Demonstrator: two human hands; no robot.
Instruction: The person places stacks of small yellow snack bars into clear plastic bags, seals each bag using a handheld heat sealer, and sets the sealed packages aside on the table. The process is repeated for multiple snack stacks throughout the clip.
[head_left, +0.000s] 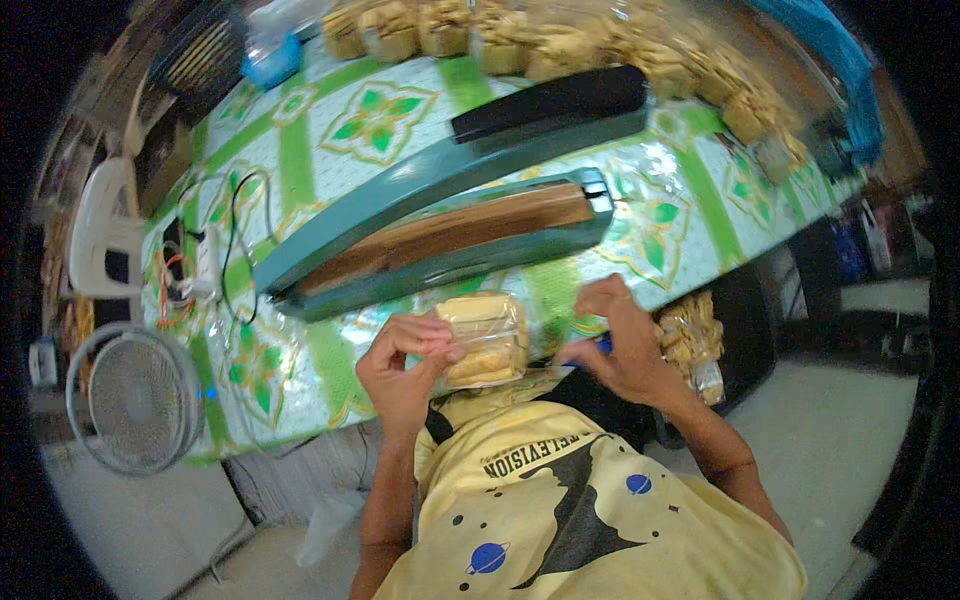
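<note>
My left hand (409, 360) pinches the left edge of a clear plastic packet of yellowish food pieces (484, 341) at the table's near edge. To the right of the packet is my right hand (619, 341), its thumb and fingers apart with nothing seen between them. Beyond both hands lies a long teal impulse bag sealer (442, 244). Its teal arm (405, 187), with a black grip (555, 101), is raised over a brown strip along the base.
Many filled packets (562, 49) line the table's far side. More packets (690, 341) lie at my right, below table level. A power strip with cables (206, 262) is at the left, near a round fan (139, 397) and a white plastic chair (109, 232).
</note>
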